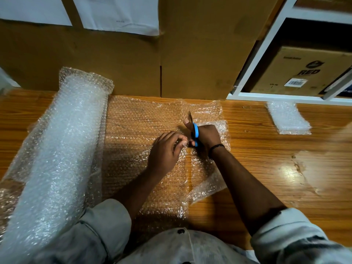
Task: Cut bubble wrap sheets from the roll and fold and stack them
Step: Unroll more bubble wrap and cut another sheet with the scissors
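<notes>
Between the two hands, a sheet of bubble wrap (137, 121) lies unrolled flat on the wooden table (266, 159), with a slit running through it from the near edge up to the scissors (196, 133). The right hand (206, 137) grips the scissors by their blue handles, fingers curled through the loops. The blades point away from the person and look nearly closed over the wrap. A dark band (215, 148) circles the right wrist. Just left of the scissors, the left hand (165, 149) pinches the wrap's cut edge between thumb and fingertips, right beside the handles. Under the right forearm, the partly freed strip of wrap (205, 178) curls up a little at its near corner.

Well to the left of the left hand, the thick bubble wrap roll (64, 141) lies on the table, still joined to the sheet, its length running from the near edge to the back. Far to the right of the right hand, near the back of the table, sits a small stack of folded bubble wrap (288, 118). Beyond the hands, large cardboard boxes (200, 44) stand against the table's back edge, with white paper sheets (122, 14) on them. To their right is a white shelf (266, 44) holding a printed carton (301, 71).
</notes>
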